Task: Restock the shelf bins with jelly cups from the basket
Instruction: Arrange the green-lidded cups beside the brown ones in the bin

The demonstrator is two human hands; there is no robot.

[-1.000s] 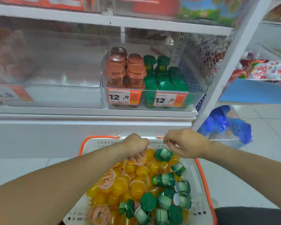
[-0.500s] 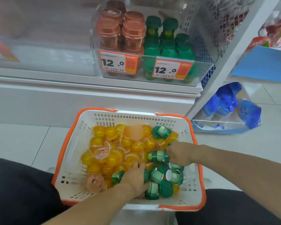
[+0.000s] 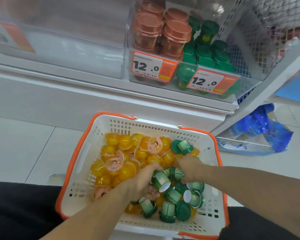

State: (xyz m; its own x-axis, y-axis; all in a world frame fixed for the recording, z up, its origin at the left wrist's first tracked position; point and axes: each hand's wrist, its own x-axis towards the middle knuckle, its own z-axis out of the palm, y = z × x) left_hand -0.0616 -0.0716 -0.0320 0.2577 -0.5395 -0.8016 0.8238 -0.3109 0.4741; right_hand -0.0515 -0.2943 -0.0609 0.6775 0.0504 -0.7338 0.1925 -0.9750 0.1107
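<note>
Left grip (image 3: 139, 183): fingers curled down into the basket (image 3: 87, 148), closed round a green jelly cup (image 3: 160, 181) lying tilted with its white base toward the camera. Right grip (image 3: 189, 168): fingers bent onto a second green cup (image 3: 176, 173), touching the first; whether it is truly pinched cannot be told, the fingertips being hidden under the knuckles. Loose green cups (image 3: 173, 203): heaped just below and between both grips, on their sides or upside down; one more green cup (image 3: 182, 147) lies beyond the right grip. Yellow jelly cups (image 3: 111, 153): massed beyond and outward of the left grip, several with pink printed lids. Shelf bin (image 3: 246, 78): well beyond both grips, clear-fronted, holding stacked brown cups (image 3: 163, 35) and green cups (image 3: 206, 51); two orange price tags (image 3: 152, 67) cover the lower rows. Bin top is cut off by the frame edge. Blue bagged goods (image 3: 260, 129): on the floor, outward of the right grip, blurred.
</note>
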